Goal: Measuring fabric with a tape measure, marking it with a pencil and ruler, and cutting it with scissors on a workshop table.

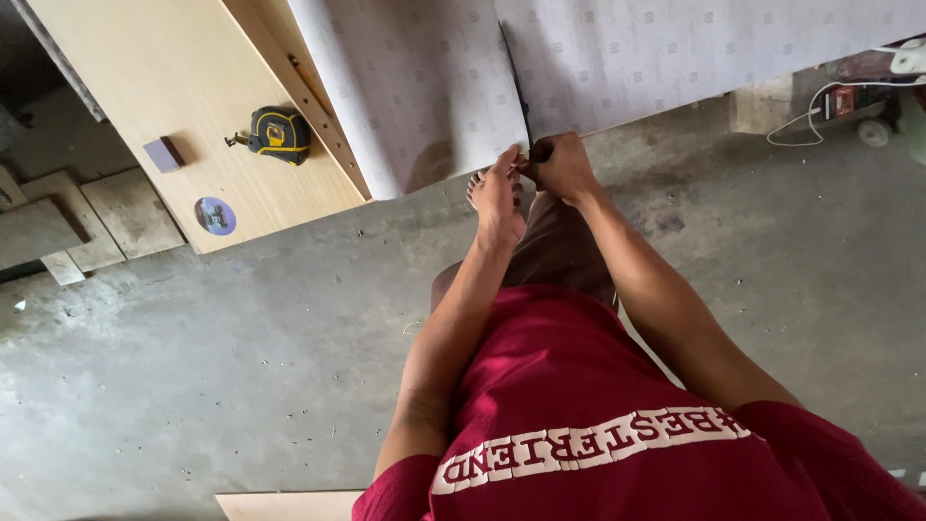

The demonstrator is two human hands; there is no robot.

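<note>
Fingers of my left hand (497, 188) and right hand (559, 166) pinch the near edge of the grey sheet (424, 87) at frame centre top. I see a tape measure (277, 133) on the board (183, 87), upper left.

Yellow-black tape measure (278, 133) (pale sheet (424, 87)).
</note>
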